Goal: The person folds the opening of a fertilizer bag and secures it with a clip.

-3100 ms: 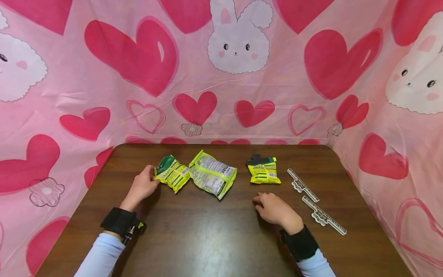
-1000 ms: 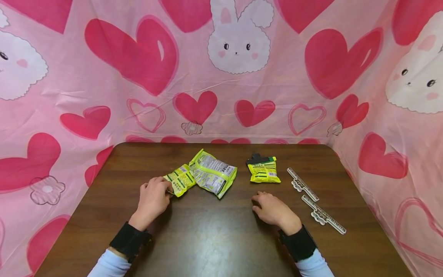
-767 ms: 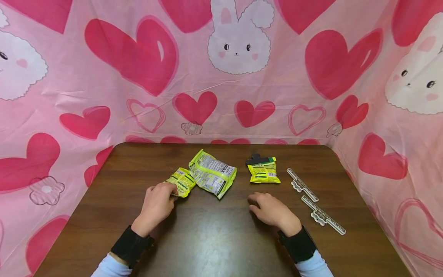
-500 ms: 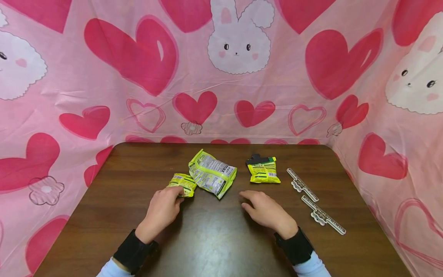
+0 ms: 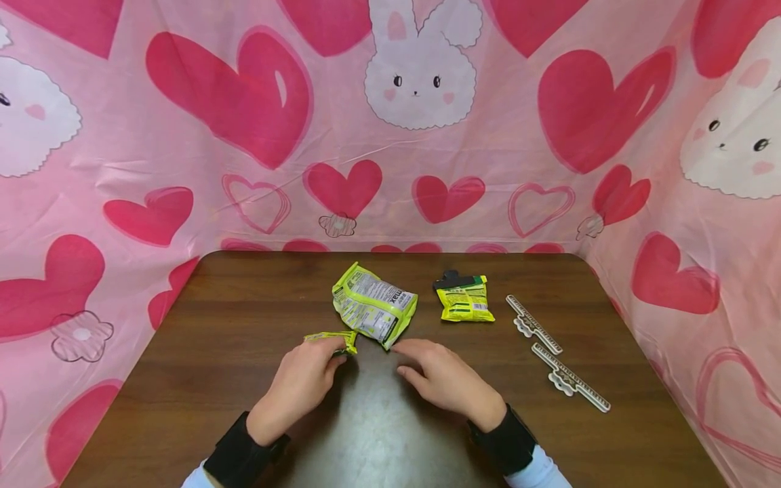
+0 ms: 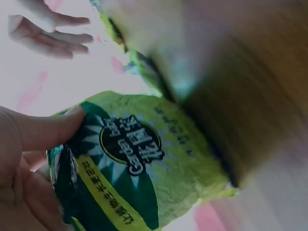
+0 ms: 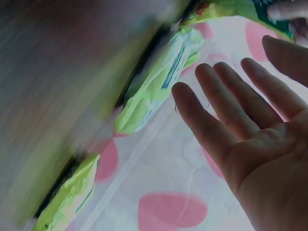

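Head and wrist views of a dark brown wooden table (image 5: 183, 379) enclosed by a pink cloth backdrop printed with red hearts and white rabbits (image 5: 390, 135). The left hand (image 5: 302, 383) pinched a small crinkled yellow-green foil snack packet (image 5: 332, 337) between thumb and curled fingers, raised off the near-centre of the table; in the left wrist view the thumb (image 6: 45, 127) lay across the printed face of the packet (image 6: 139, 163). The right hand (image 5: 442, 379) was empty, its fingers straight and slightly spread, reaching leftward towards the held packet; the right wrist view showed the same released fingers (image 7: 231, 110) with nothing between them. A larger yellow-green snack bag with its grey printed back upward (image 5: 373, 306) lay just beyond both hands, and a third small yellow snack packet closed at its far edge by a black clip (image 5: 465, 298) lay to the right of it. Two long white plastic sealing clips (image 5: 549, 352) lay parallel, well apart to the right. The step in hand appeared to be bringing the small packet to the second hand; the next move probably called for the right fingers to take its free edge so that its open end could be folded flat.
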`<state>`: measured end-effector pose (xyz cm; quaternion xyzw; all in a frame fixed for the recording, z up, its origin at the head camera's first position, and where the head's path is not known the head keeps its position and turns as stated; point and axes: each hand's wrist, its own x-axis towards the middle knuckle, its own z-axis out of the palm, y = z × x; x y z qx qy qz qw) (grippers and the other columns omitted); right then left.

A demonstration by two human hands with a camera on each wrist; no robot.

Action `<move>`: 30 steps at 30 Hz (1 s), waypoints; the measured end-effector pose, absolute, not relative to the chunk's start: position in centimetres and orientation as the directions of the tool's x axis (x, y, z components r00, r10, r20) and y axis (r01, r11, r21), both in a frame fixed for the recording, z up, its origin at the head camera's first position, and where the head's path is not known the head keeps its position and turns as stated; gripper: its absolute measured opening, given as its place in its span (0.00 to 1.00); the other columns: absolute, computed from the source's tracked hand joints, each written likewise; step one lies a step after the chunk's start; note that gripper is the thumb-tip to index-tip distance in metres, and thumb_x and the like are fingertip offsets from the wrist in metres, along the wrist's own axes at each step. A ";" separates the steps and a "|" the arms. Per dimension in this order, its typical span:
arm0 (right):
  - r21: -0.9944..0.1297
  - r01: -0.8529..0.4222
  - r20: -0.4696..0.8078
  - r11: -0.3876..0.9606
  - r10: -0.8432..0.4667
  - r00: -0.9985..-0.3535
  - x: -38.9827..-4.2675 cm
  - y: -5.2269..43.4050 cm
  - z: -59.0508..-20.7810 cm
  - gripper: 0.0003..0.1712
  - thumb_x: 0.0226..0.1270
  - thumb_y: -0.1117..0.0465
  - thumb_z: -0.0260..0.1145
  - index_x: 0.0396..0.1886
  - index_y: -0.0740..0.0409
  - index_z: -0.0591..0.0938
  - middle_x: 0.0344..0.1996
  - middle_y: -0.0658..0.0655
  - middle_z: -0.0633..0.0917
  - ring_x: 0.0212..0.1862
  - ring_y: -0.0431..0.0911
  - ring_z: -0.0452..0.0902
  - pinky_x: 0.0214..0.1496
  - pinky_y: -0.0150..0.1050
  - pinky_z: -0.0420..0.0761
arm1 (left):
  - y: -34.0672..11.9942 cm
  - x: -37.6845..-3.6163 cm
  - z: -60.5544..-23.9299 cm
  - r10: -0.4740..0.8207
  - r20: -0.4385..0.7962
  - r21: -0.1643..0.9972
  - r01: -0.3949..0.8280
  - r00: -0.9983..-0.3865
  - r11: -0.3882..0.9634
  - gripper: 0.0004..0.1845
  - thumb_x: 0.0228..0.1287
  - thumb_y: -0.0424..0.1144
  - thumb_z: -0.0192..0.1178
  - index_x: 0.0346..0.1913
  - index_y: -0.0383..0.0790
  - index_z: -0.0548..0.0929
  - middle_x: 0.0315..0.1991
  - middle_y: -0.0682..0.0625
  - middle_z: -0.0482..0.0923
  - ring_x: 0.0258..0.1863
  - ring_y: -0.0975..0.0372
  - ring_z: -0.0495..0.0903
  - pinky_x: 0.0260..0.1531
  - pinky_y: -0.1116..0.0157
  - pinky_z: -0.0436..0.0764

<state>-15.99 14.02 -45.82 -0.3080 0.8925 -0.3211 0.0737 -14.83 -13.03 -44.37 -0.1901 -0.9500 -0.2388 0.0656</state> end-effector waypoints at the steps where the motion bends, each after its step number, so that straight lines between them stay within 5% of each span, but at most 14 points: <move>1: -0.621 -0.512 0.075 0.594 -0.605 -0.793 -16.0 13.8 -45.9 0.24 0.75 0.62 0.71 0.67 0.61 0.81 0.61 0.54 0.85 0.61 0.47 0.81 0.63 0.50 0.79 | -12.8 -14.7 -44.1 0.343 0.209 0.435 0.402 -0.916 0.806 0.12 0.59 0.28 0.77 0.36 0.48 0.84 0.34 0.57 0.84 0.32 0.62 0.81 0.32 0.56 0.80; 9: -0.658 -0.559 0.146 0.504 -0.644 -0.751 -15.7 12.2 -46.4 0.23 0.74 0.62 0.73 0.66 0.57 0.82 0.54 0.54 0.87 0.44 0.35 0.80 0.49 0.38 0.83 | -11.4 -13.8 -42.5 0.482 0.163 0.466 0.498 -0.861 0.731 0.10 0.66 0.31 0.73 0.36 0.48 0.83 0.30 0.61 0.79 0.26 0.69 0.73 0.27 0.65 0.74; 22: -0.630 -0.659 0.346 0.412 -0.611 -0.712 -15.0 11.7 -46.6 0.09 0.73 0.62 0.74 0.50 0.52 0.88 0.38 0.45 0.87 0.37 0.33 0.78 0.40 0.37 0.84 | -10.3 -13.7 -42.1 0.525 0.220 0.495 0.558 -0.822 0.666 0.10 0.67 0.30 0.73 0.37 0.49 0.84 0.34 0.59 0.82 0.27 0.70 0.74 0.29 0.67 0.76; 30: -0.658 -0.656 0.417 0.370 -0.547 -0.726 -14.8 11.8 -46.8 0.10 0.69 0.68 0.75 0.46 0.53 0.91 0.38 0.44 0.89 0.36 0.31 0.80 0.39 0.30 0.82 | -9.9 -13.7 -41.8 0.524 0.209 0.531 0.546 -0.826 0.648 0.07 0.67 0.30 0.72 0.40 0.47 0.86 0.36 0.59 0.82 0.31 0.70 0.77 0.33 0.66 0.79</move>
